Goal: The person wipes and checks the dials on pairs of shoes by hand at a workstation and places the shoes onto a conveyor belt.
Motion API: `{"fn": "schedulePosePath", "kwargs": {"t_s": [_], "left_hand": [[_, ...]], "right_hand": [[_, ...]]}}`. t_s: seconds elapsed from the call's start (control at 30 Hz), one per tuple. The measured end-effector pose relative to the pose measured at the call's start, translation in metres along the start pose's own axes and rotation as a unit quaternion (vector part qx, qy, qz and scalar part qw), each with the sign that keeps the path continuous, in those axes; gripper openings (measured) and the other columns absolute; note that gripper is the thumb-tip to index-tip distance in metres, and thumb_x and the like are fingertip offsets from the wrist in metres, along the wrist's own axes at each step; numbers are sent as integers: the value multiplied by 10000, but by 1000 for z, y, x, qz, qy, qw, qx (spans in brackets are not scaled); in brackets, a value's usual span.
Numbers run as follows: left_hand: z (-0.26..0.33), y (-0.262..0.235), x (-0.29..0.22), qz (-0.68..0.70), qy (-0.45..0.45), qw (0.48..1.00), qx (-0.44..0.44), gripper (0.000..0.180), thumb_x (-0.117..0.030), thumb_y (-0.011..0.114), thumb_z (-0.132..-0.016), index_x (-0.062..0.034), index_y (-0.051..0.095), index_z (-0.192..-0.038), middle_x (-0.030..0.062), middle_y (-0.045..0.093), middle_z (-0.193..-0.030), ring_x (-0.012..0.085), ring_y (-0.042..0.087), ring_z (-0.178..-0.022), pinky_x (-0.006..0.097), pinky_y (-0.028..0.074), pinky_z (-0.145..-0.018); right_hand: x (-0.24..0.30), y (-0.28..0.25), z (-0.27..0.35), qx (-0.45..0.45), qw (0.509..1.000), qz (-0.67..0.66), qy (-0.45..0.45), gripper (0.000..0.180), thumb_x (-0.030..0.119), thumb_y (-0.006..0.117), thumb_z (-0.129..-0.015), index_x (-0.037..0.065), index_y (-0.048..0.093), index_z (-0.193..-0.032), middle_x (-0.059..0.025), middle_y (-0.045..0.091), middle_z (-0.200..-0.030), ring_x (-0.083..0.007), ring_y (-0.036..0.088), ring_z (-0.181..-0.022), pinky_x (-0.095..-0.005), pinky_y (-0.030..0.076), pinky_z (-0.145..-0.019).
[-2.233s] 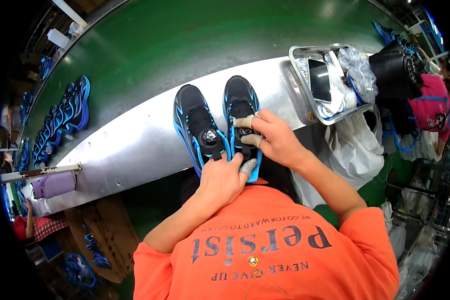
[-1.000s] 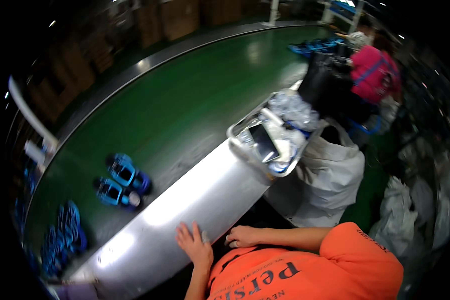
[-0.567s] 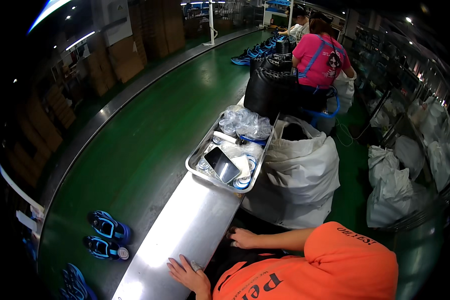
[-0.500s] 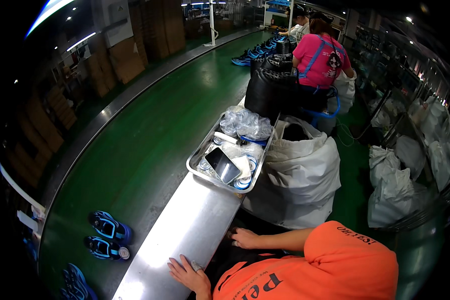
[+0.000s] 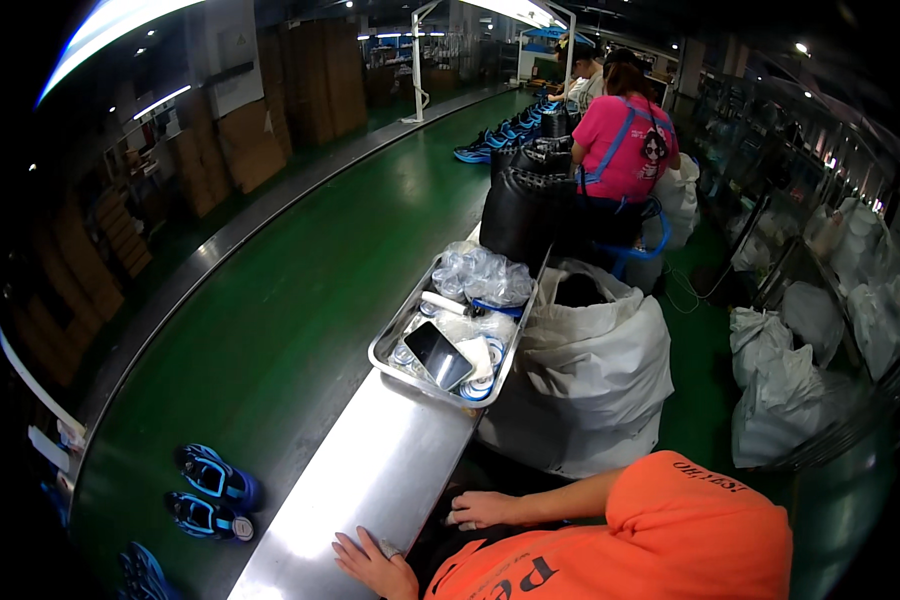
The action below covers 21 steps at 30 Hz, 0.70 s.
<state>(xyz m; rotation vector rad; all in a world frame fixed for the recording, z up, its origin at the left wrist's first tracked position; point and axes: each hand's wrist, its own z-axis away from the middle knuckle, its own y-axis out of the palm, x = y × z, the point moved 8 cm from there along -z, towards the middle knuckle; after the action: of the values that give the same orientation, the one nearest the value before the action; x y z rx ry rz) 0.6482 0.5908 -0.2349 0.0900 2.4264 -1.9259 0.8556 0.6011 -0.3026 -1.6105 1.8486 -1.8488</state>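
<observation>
My left hand (image 5: 375, 566) lies on the bare metal table edge (image 5: 370, 490), palm down and fingers spread. A grey wrap or cover is on one of its fingers. Just off the table's inner edge, my right hand (image 5: 481, 510) rests over dark clothing at my lap. Its fingers are bent inward, and their undersides are hidden. Farther up the table from both hands sits a metal tray (image 5: 383, 362). In it are a phone (image 5: 438, 356), a clear plastic bag (image 5: 485, 273), a white rod-shaped thing (image 5: 448, 304) and several round blue-and-white rolls (image 5: 481, 386).
Left of the table runs a green conveyor (image 5: 300, 290), carrying a pair of blue-and-black shoes (image 5: 210, 495). A large white sack (image 5: 610, 370) stands right of the tray. Beyond are black bags (image 5: 520, 210), more shoes (image 5: 485, 148) and a co-worker in pink (image 5: 625, 145).
The view has tilted up slightly, so the scene sits lower. My left hand stays on the table; my right hand remains at my lap, with its fingers slightly shifted.
</observation>
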Motion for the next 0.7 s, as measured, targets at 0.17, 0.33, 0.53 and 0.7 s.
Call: {"fn": "schedulePosePath", "kwargs": {"t_s": [0.17, 0.33, 0.53, 0.7], "left_hand": [[7, -7, 5, 21, -27, 999, 21, 515, -333, 457, -981, -74, 488, -1426, 293, 435, -1440, 476, 384, -1344, 572, 270, -1141], [21, -19, 13, 32, -26, 999, 15, 513, -328, 462, -970, -81, 498, -1419, 305, 416, -1455, 484, 381, -1344, 583, 253, -1147], [21, -15, 22, 37, -32, 998, 26, 534, -334, 486, -950, -80, 497, -1420, 298, 410, -1463, 479, 368, -1355, 592, 243, -1148], [14, -22, 7, 155, 29, 987, 37, 537, -171, 557, -824, -60, 531, -1349, 283, 396, -1466, 479, 313, -1385, 602, 221, -1145]], "right_hand": [[-28, 38, 4, 143, 952, -140, 231, 278, 139, 566, -919, 127, 580, -1196, -113, 550, -975, -280, 625, -787, -383, 529, -684], [15, 14, -1, 76, 950, -248, 176, 198, 222, 568, -987, 66, 639, -1085, -143, 696, -983, -289, 679, -941, -361, 521, -804], [28, -5, 11, 172, 917, -241, 267, 231, 234, 571, -999, 68, 658, -1134, -100, 703, -1134, -253, 674, -1047, -328, 513, -880], [54, -34, -12, 178, 954, -155, 184, 208, 212, 575, -972, 68, 665, -1093, -140, 681, -1008, -325, 654, -956, -380, 507, -826]]}}
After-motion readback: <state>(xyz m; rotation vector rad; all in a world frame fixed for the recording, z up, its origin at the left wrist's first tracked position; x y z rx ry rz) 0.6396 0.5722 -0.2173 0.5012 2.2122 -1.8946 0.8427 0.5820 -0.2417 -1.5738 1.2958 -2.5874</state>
